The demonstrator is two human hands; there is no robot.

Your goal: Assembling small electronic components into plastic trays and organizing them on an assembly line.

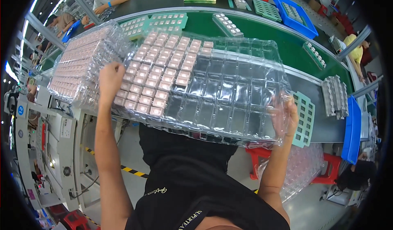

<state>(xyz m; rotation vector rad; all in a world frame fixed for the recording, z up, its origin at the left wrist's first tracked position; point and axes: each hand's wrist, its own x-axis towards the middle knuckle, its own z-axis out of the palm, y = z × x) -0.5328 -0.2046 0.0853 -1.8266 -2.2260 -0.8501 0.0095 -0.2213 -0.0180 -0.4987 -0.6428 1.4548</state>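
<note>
A wide clear plastic tray point(221, 103) with many square pockets lies in front of me, at the edge of the work table. Its left part is filled with rows of small pink square pieces point(153, 72); the pockets on the right are bare. At the tray's left edge, my left hand point(109, 84) is closed on the rim, its fingertips partly hidden. My right hand point(290, 115) grips the right end, with part of it seen through the plastic. To the left of the tray rises a stack of filled clear trays point(82, 62).
Beyond the tray runs a green conveyor point(262, 54) with pale green holed plates point(168, 22) and white-topped strips point(228, 24). A blue bin point(295, 17) stands behind it. Another green plate point(303, 119) lies right, near a red stool point(329, 168). Co-workers sit across the line.
</note>
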